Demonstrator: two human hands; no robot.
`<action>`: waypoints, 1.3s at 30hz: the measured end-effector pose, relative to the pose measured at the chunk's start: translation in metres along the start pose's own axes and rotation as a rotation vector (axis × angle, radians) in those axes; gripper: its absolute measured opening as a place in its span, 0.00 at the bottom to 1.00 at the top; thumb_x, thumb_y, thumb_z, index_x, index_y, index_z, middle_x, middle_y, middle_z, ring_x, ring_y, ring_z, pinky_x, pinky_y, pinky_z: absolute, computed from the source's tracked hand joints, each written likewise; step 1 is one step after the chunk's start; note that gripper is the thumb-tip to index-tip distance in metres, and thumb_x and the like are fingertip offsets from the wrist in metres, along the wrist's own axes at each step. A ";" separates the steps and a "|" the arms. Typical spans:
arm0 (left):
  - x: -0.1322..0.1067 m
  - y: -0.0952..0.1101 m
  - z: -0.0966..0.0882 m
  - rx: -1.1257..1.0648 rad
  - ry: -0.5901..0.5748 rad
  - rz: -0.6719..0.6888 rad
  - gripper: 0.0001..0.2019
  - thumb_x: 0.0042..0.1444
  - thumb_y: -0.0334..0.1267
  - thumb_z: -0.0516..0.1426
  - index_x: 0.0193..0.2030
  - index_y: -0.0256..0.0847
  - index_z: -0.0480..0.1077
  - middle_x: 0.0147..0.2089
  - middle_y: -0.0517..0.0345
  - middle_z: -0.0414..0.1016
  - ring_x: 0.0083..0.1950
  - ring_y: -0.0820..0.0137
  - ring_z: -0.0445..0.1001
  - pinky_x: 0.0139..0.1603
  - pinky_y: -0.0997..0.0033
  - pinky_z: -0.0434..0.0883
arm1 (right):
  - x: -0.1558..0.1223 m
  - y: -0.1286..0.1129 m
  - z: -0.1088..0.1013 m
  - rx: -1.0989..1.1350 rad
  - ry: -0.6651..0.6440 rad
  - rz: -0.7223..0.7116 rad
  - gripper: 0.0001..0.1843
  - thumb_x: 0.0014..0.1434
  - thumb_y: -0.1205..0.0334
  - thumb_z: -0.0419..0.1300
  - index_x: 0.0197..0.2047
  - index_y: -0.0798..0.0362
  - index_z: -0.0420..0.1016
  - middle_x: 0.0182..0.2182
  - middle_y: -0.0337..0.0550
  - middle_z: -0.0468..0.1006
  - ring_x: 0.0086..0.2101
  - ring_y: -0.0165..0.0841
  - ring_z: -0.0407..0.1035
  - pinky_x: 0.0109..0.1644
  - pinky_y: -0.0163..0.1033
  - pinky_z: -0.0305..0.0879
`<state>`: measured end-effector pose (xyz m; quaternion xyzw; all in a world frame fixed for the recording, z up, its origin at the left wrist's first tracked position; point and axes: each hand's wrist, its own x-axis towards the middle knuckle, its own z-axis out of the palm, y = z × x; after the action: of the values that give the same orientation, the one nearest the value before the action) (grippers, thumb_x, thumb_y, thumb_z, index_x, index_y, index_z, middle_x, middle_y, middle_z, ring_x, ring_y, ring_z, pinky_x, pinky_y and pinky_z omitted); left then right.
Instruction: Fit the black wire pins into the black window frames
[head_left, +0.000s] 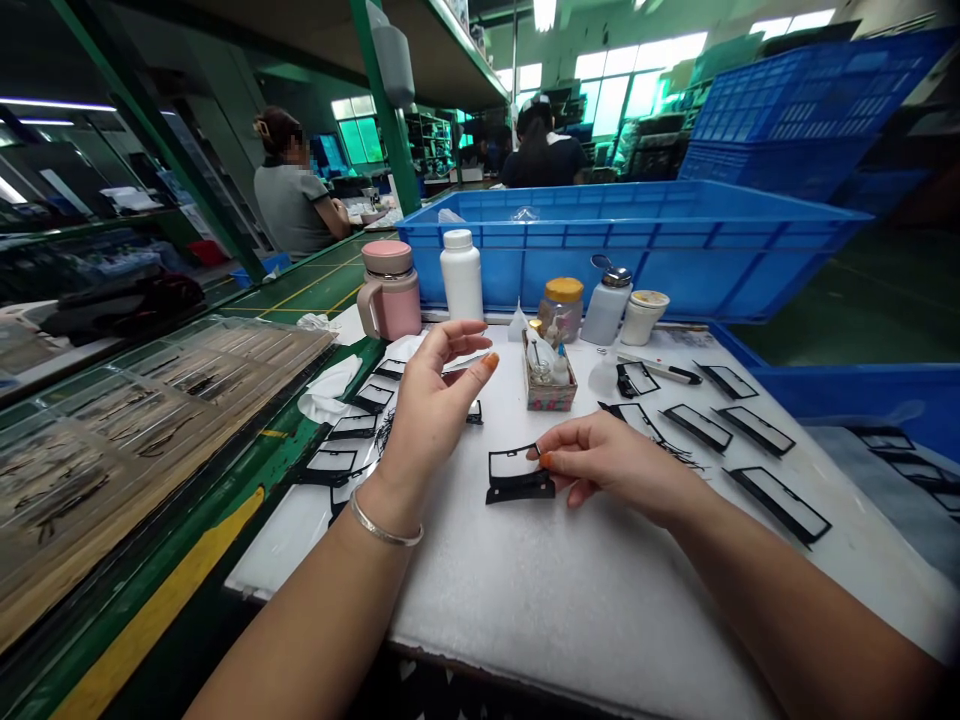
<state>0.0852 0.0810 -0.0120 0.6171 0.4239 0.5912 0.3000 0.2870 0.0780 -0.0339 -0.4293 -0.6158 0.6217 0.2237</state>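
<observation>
My right hand (592, 455) pinches the right end of a small black rectangular frame (519, 490) between thumb and fingers, just above the white work surface. The frame has a wide dark lower strip and an open middle through which the white surface shows. To its upper left, my left hand (442, 385) is raised with fingers bent and the thumb apart from them; I see nothing between them. Beyond the left hand and partly hidden by it lies another small black piece (474, 412). More black frames (352, 427) lie left of that hand, beside thin black strips (386, 432).
Several black frames (780, 505) lie at the right, near a utility knife (660, 368). A small box (551, 390) of bottles stands ahead. Behind are a pink mug (394, 295), a white bottle (461, 275), a pump bottle (606, 305) and a blue crate (660, 250). Two people sit farther off.
</observation>
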 end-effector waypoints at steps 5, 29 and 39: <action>0.000 -0.001 0.001 0.013 0.002 0.020 0.14 0.58 0.36 0.60 0.51 0.41 0.68 0.48 0.53 0.73 0.54 0.67 0.70 0.48 0.73 0.69 | 0.001 0.001 -0.002 -0.067 0.036 0.007 0.07 0.55 0.65 0.61 0.35 0.59 0.77 0.22 0.43 0.75 0.25 0.32 0.72 0.25 0.29 0.70; -0.002 0.006 -0.004 -0.014 0.058 0.091 0.11 0.57 0.34 0.61 0.48 0.39 0.70 0.48 0.55 0.73 0.52 0.70 0.71 0.50 0.77 0.71 | 0.007 0.009 0.005 -0.374 0.206 -0.206 0.16 0.55 0.77 0.59 0.44 0.52 0.78 0.37 0.39 0.79 0.31 0.32 0.75 0.29 0.32 0.67; -0.012 0.006 0.013 0.037 -0.116 0.049 0.09 0.57 0.32 0.60 0.45 0.41 0.72 0.48 0.57 0.72 0.51 0.70 0.71 0.45 0.78 0.73 | -0.007 0.006 -0.076 -1.053 0.693 0.178 0.10 0.51 0.58 0.69 0.36 0.51 0.76 0.33 0.42 0.77 0.36 0.43 0.70 0.29 0.39 0.54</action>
<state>0.0999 0.0695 -0.0139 0.6660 0.4015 0.5534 0.2982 0.3537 0.1153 -0.0283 -0.7076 -0.6928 0.0768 0.1161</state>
